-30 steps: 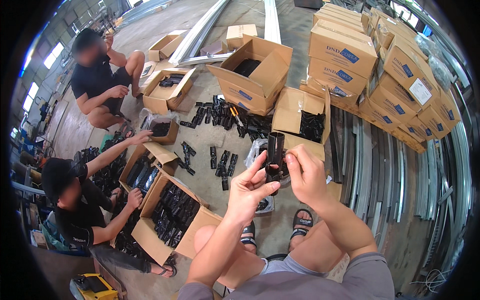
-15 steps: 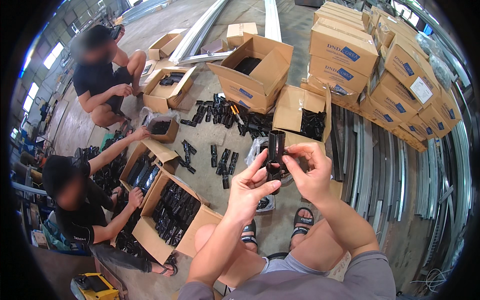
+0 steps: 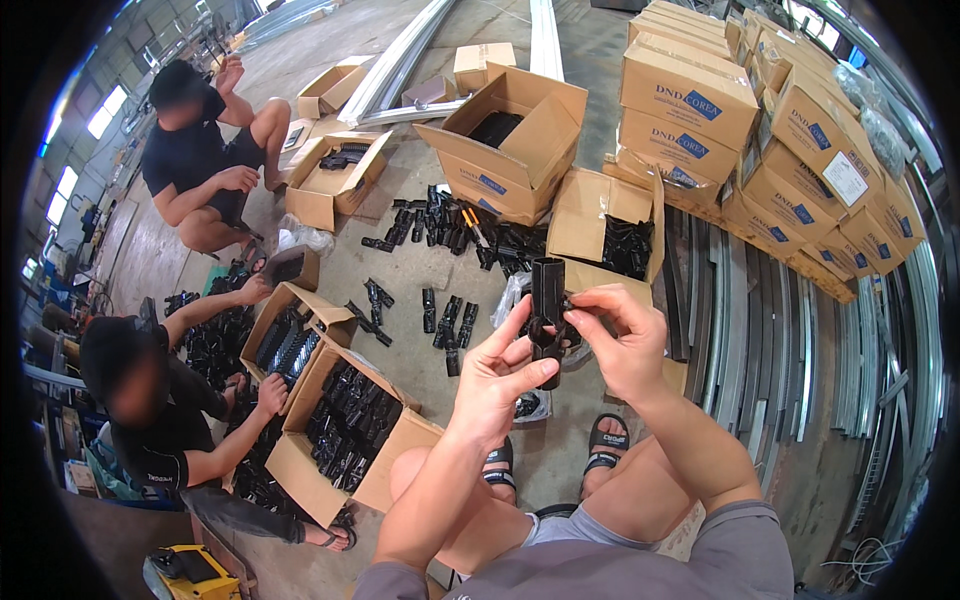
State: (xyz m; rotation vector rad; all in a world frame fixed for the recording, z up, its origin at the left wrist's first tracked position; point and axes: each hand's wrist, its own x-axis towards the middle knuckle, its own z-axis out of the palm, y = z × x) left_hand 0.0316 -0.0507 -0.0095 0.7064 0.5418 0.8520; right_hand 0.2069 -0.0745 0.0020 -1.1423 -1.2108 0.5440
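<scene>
I hold a black plastic bracket (image 3: pixel 547 305) upright in front of me with both hands. My left hand (image 3: pixel 495 378) grips its lower part from the left, thumb and fingers closed around it. My right hand (image 3: pixel 622 338) pinches its middle from the right, where a small black piece sits under the fingertips. More black parts (image 3: pixel 440 325) lie scattered on the concrete floor beyond my hands. My knees and sandalled feet (image 3: pixel 607 440) are below the bracket.
Open cardboard boxes of black parts stand around: one (image 3: pixel 345 425) at lower left, one (image 3: pixel 505 145) ahead, one (image 3: pixel 610 235) just beyond my hands. Stacked sealed boxes (image 3: pixel 780 130) fill the right. Metal rails (image 3: pixel 760 330) lie on the floor. Two people (image 3: pixel 150 400) sit at left.
My hands have shifted slightly on the bracket; my right fingers have closed further over its middle. The person at lower left keeps reaching into the boxes.
</scene>
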